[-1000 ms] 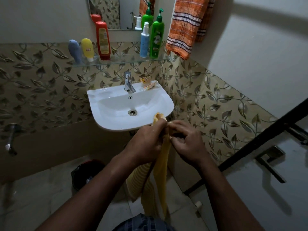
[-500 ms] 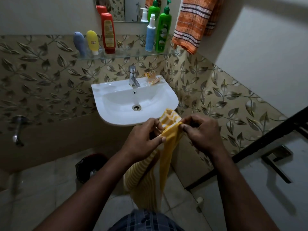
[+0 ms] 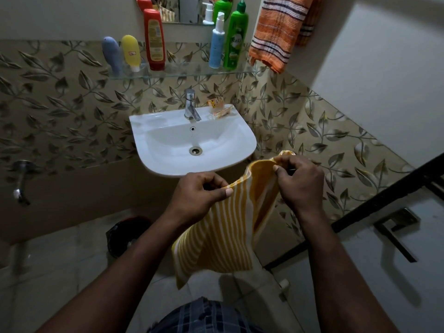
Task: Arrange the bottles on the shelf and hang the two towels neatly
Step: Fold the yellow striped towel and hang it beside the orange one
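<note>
A yellow towel with white stripes [image 3: 223, 234] hangs between my hands in front of the sink. My left hand [image 3: 199, 195] pinches its top edge on the left, and my right hand [image 3: 298, 179] pinches the edge on the right. An orange striped towel [image 3: 276, 30] hangs on the wall at the upper right. On the glass shelf [image 3: 187, 72] stand a blue-grey tube [image 3: 111, 54], a yellow tube [image 3: 131, 51], a red bottle [image 3: 153, 39], a blue pump bottle [image 3: 216, 42] and a green pump bottle [image 3: 235, 37].
A white sink [image 3: 168, 162] with a tap [image 3: 191, 104] is fixed below the shelf; a small orange packet [image 3: 219, 108] lies on its rim. A dark bin [image 3: 122, 234] sits on the floor. A door with a handle [image 3: 396, 227] is at the right.
My hands have moved apart and spread the yellow towel's top edge open. The towel, bunched a second ago, now shows its stripes. The view has tilted downward.
</note>
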Demonstrator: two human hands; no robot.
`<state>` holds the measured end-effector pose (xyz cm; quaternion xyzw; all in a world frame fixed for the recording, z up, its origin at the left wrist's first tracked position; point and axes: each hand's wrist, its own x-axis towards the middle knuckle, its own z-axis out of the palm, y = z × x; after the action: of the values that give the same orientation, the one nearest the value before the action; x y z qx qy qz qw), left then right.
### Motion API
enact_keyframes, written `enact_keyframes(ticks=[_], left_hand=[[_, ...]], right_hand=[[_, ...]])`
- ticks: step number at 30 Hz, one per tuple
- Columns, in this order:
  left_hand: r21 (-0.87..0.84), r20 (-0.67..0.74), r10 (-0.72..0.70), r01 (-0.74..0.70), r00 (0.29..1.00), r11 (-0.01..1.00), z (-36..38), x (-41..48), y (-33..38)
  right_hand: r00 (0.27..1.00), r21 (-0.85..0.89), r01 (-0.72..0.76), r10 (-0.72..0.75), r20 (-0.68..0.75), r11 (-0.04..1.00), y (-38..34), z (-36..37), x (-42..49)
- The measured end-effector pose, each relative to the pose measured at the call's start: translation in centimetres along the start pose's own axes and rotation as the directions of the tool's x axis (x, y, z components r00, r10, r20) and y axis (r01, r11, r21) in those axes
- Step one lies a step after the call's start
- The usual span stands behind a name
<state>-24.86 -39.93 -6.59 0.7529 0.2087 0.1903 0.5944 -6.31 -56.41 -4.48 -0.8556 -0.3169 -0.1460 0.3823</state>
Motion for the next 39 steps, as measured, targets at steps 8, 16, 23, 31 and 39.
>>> enact_keyframes(ticks=[8,16,23,31,39], left_hand=[[0.249,0.035,0.219,-0.220,0.975,0.943,-0.2,1.6,2.2],[0.274,0.050,0.243,-0.248,0.969,0.929,-0.4,1.8,2.8],[0.154,0.113,0.138,-0.155,0.984,0.976,-0.7,1.0,1.3],[0.277,0.016,0.114,-0.114,0.993,0.954,-1.6,0.3,-0.3],[0.407,-0.024,0.155,-0.131,0.988,0.904,-2.3,0.3,-0.2]], right_hand=[[0.889,0.304,0.271,-0.358,0.285,0.913,-1.5,0.0,-1.7],[0.870,0.366,0.308,-0.416,0.266,0.878,-2.6,0.9,-0.9],[0.944,0.318,0.180,-0.254,0.210,0.931,-2.6,1.6,-1.4],[0.998,0.217,-0.039,0.027,0.054,0.975,-1.6,0.8,-0.8],[0.985,0.060,-0.136,0.142,-0.095,0.989,0.1,1.3,-0.8]])
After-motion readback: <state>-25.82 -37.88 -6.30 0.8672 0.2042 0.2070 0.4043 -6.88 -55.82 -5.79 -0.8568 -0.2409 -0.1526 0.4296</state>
